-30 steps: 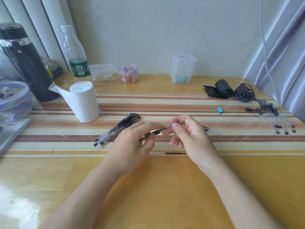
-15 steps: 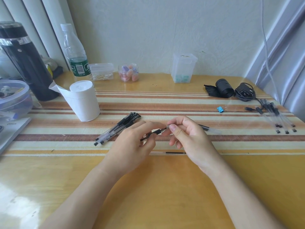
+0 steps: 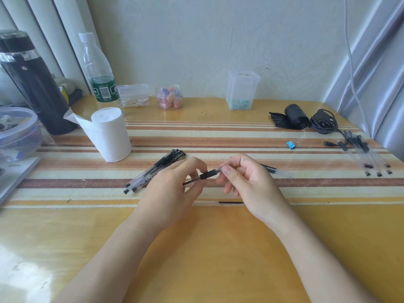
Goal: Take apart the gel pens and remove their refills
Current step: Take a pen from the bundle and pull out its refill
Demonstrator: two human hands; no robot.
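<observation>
I hold one gel pen point(image 3: 208, 174) level above the striped mat, between both hands. My left hand point(image 3: 172, 193) pinches its black grip and tip end. The fingers of my right hand point(image 3: 247, 182) curl round the clear barrel, whose far end sticks out to the right. A bundle of whole pens point(image 3: 156, 170) lies on the mat just left of my left hand. A loose refill point(image 3: 220, 202) lies on the mat's near edge under my hands. Several clear barrels with black parts point(image 3: 367, 157) lie at the far right.
A paper roll point(image 3: 109, 134) stands left of the pens, with a water bottle point(image 3: 99, 72), a black flask point(image 3: 32, 82) and small plastic jars behind. A blue binder clip point(image 3: 291, 144), a black roll point(image 3: 295, 116) and a coiled cable point(image 3: 323, 121) lie at the right.
The pen's black grip section now shows more between my hands; my left hand has shifted slightly left along it. Everything else stays put.
</observation>
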